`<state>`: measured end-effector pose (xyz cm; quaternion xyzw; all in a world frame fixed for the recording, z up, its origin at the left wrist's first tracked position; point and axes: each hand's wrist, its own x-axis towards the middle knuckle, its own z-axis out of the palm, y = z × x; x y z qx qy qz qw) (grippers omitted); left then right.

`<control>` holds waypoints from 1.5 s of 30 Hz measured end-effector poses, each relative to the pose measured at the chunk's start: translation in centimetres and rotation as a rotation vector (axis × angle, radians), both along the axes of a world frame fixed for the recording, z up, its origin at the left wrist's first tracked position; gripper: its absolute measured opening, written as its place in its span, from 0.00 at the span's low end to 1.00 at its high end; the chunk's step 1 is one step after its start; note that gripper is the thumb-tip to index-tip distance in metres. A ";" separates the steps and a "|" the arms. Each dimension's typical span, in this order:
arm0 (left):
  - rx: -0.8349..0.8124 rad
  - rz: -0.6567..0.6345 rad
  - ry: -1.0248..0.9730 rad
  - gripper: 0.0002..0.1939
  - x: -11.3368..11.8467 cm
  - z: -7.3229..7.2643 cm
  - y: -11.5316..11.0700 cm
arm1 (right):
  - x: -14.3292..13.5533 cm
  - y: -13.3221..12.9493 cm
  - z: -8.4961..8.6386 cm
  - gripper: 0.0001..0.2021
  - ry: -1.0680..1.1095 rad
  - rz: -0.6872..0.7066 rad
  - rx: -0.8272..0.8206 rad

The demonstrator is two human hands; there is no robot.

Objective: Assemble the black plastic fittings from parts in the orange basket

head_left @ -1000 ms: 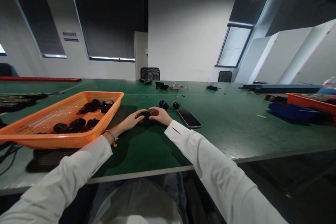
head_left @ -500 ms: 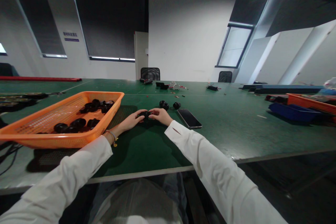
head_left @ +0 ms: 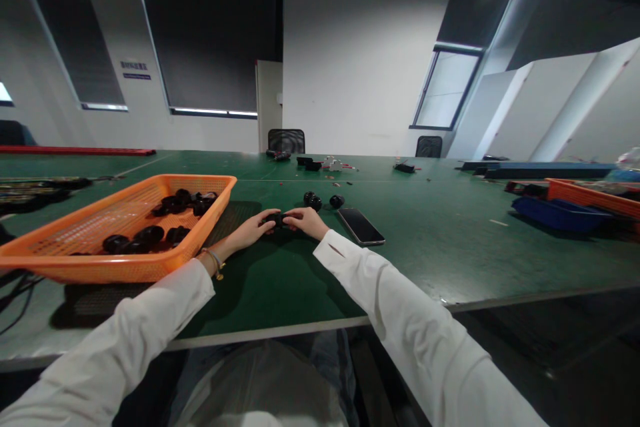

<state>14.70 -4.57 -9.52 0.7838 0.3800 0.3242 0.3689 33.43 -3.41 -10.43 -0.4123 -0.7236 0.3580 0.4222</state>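
Observation:
Between my two hands is a small black rounded part point(head_left: 277, 219), held just above or on the green table; its exact kind is too small to make out. My left hand point(head_left: 253, 228) grips it from the left with fingers closed. From the right, the fingertips of my right hand point(head_left: 306, 221) pinch its other side. Just beyond my hands lie a few similar black round parts point(head_left: 313, 201), with another black part point(head_left: 337, 201) slightly to their right. A dark-screened phone point(head_left: 361, 225) lies flat to the right of my right hand.
An orange basket point(head_left: 165, 269) with several black parts stands left, close to my left forearm. The green table point(head_left: 425, 240) ends in a pale front edge. Small pieces and black items point(head_left: 310, 163) lie farther back. A blue tray point(head_left: 560, 213) is at right.

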 end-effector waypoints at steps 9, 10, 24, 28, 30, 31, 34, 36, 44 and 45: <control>-0.001 -0.003 0.000 0.25 0.0 -0.1 0.1 | 0.6 0.1 0.3 0.20 -0.005 0.053 0.038; -0.001 -0.002 -0.003 0.25 0.0 0.0 0.1 | 0.6 0.0 0.3 0.21 -0.002 0.043 0.057; -0.026 0.005 -0.048 0.24 0.0 -0.1 0.1 | 0.4 -0.2 0.3 0.17 -0.054 0.002 0.142; -0.017 0.009 -0.043 0.24 0.0 -0.1 0.1 | 0.4 -0.1 0.1 0.18 -0.048 0.015 0.138; -0.015 0.004 -0.035 0.24 0.0 0.0 0.1 | 0.4 0.0 0.1 0.18 -0.044 0.018 0.139; -0.015 0.002 -0.032 0.24 0.0 0.0 0.1 | 0.4 0.0 0.0 0.18 -0.042 0.017 0.140; -0.010 0.001 -0.023 0.24 0.0 0.0 0.0 | 0.5 0.1 0.0 0.17 -0.029 0.017 0.133; -0.003 0.006 -0.016 0.24 0.0 0.1 -0.1 | 0.5 0.1 0.0 0.17 -0.019 0.022 0.120; 0.025 0.017 0.027 0.24 0.0 0.3 -0.3 | 0.3 -0.1 0.1 0.19 0.031 0.022 0.066; 0.025 0.015 0.029 0.24 0.0 0.2 -0.3 | 0.3 0.0 0.0 0.19 0.033 0.016 0.069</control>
